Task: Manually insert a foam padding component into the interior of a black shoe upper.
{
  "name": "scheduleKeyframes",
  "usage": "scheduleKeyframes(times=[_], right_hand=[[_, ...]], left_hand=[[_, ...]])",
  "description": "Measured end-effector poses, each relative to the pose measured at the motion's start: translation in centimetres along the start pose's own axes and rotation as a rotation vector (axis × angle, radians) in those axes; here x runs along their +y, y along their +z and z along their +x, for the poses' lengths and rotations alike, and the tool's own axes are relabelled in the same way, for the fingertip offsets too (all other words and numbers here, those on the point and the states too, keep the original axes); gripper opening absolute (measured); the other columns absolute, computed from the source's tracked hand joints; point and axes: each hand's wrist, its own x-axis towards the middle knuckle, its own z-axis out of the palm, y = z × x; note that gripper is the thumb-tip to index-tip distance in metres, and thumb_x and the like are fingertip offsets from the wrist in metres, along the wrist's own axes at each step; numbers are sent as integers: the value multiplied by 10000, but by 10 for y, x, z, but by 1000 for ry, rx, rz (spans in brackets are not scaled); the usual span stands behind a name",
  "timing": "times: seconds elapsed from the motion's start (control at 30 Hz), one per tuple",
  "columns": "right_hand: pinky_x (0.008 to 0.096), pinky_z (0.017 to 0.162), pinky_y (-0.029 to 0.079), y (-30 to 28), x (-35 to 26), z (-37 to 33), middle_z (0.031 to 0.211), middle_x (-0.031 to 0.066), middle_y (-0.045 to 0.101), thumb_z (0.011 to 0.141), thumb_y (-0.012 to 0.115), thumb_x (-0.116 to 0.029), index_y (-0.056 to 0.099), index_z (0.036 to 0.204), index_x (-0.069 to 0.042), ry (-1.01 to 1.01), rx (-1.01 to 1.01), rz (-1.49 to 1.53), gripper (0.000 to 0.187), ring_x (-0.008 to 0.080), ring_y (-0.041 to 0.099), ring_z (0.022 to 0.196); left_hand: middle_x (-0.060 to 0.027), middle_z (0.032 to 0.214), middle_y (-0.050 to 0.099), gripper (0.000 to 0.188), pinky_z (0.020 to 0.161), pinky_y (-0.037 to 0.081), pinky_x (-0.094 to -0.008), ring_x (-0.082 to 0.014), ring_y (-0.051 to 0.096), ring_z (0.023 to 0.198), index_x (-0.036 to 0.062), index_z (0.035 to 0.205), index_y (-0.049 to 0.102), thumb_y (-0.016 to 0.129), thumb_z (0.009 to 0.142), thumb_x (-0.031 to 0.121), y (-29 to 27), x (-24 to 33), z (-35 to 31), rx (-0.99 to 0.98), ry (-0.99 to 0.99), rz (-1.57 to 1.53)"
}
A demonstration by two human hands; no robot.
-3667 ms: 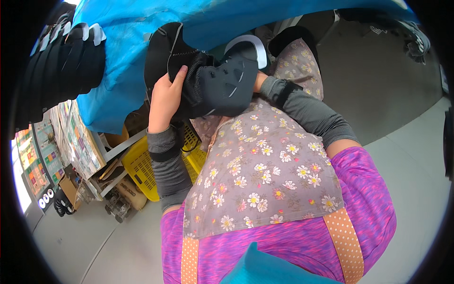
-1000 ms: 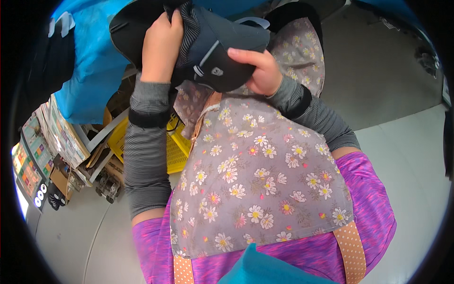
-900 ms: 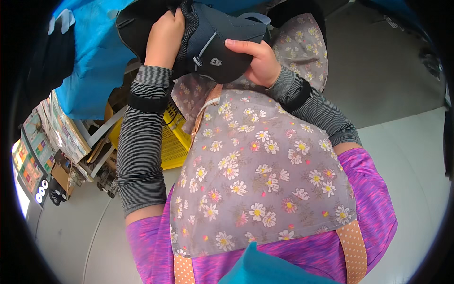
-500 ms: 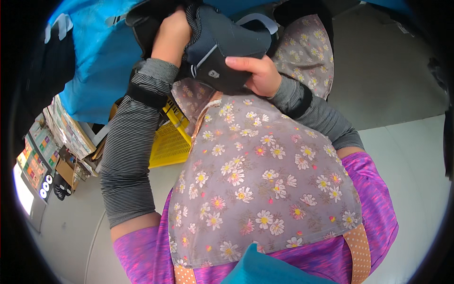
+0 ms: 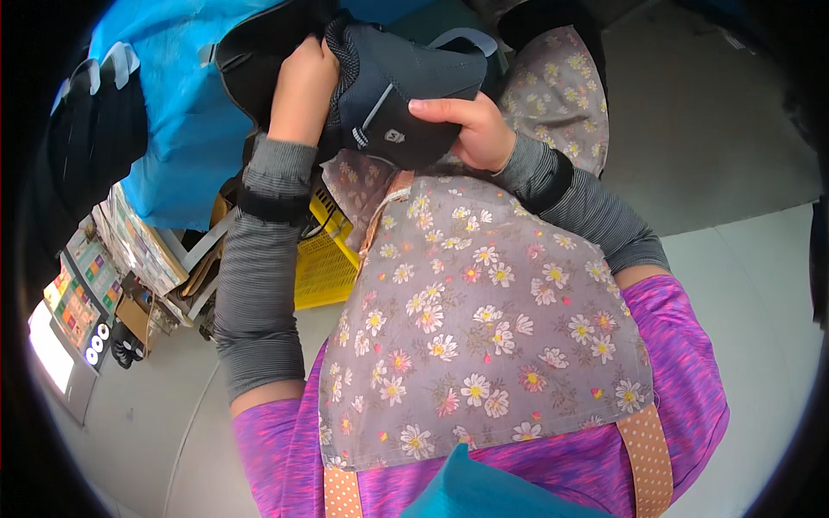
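**Badged side turned up, both hands on the dark piece**

Nearest is the person's flowered apron; just beyond its hem, over the lap, the dark fabric piece is held up in both hands. The right hand was tucked behind it some seconds ago; now its thumb lies across the face, with the other fingers out of sight beneath, in what looks like a firm pinch. The left hand has drawn back a little and is curled tight at the ribbed edge; its fingertips are hidden. So the badged side is in plain view, and I'd judge the right hand steadies while the left works the edge.

The piece is navy to black, softly bulging, with a pale stripe, a small shield badge and a light grey loop at its far end.

Farther off stand a yellow crate, a blue sheet and a black stack.
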Motion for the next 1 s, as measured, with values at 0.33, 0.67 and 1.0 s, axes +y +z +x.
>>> scheduleKeyframes(times=[0.33,0.67,1.0], right_hand=[[299,867,484,0,-2,-1,1086,92,617,838,607,-96,546,1161,9,17,-12,-177,346,163,597,975],[285,896,455,1,-1,-2,1112,76,604,835,618,-118,549,1162,2,22,-11,-142,355,155,572,1007],[283,886,460,3,-9,1,1127,95,587,820,660,-165,532,1183,-2,52,-29,-253,418,164,558,1020]], left_hand=[[-127,986,652,280,784,500,-297,-224,632,867,-37,1105,569,462,888,103,24,-26,15,-194,13,-424],[-167,949,659,269,760,494,-306,-221,640,859,-54,1031,582,465,883,138,10,-10,13,-86,-21,-281],[-205,939,649,275,722,499,-342,-303,637,835,-41,1051,579,453,887,141,11,-25,14,-46,13,-245]])
